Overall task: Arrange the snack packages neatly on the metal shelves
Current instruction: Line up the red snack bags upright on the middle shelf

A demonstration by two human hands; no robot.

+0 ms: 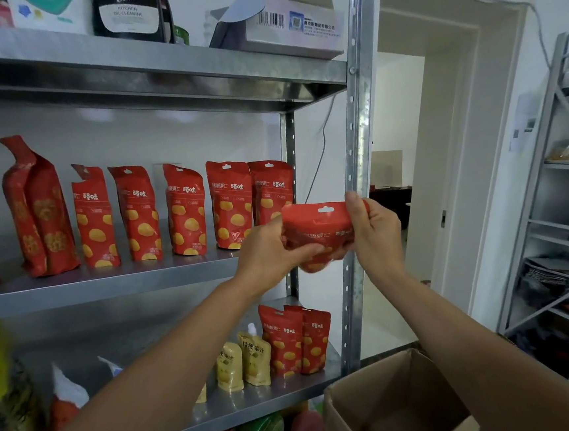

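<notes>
A red snack pouch [321, 224] with yellow spots is held in the air at the right end of the middle metal shelf [110, 282]. My left hand [272, 250] grips its lower left side and my right hand [373, 228] grips its right edge, thumb over the top. On the middle shelf stands a row of several matching red pouches [186, 210], upright and facing out. Two more of them [297, 341] stand on the lower shelf [245, 408] at its right end.
Taller red bags [38, 209] stand at the left of the middle shelf. Yellow drink pouches [244, 359] sit on the lower shelf. An open cardboard box [396, 408] is at the lower right. The shelf upright [355, 140] is right behind the held pouch. Another rack [559, 225] stands far right.
</notes>
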